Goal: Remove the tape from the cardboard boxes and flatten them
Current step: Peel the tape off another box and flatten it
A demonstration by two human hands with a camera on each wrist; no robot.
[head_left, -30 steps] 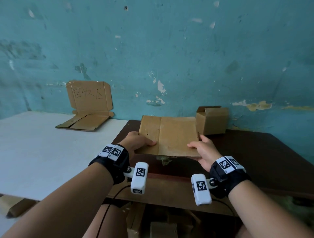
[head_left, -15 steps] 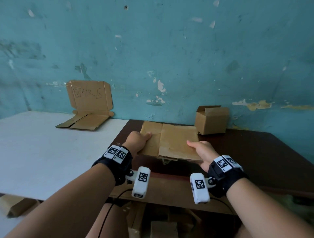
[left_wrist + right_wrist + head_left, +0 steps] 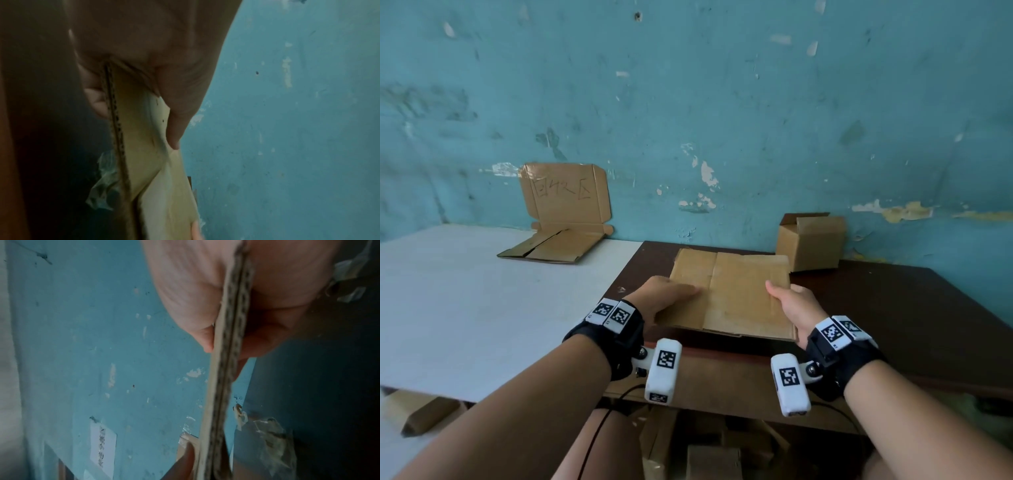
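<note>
My left hand (image 3: 666, 298) and my right hand (image 3: 792, 306) each grip one side of a flattened cardboard box (image 3: 736, 294), thumbs lying on top and the other fingers tucked underneath, so both hands are clamped on it. In both wrist views the corrugated edge runs straight out from between my thumb and fingers. I hold the box low over the near part of the dark brown table (image 3: 893, 308), its far edge tilted slightly up; I cannot tell whether it touches the tabletop. Crumpled clear tape (image 3: 104, 183) shows beneath the cardboard in the left wrist view. Beyond the flattened box, near the back of the same table, a small cardboard box (image 3: 811, 241) stands upright with a flap open. To the left is a white table (image 3: 465, 301), and at its far edge another flattened box (image 3: 565, 212) lies partly flat and partly propped against the peeling blue wall (image 3: 722, 102), with handwriting on the upright part.
</note>
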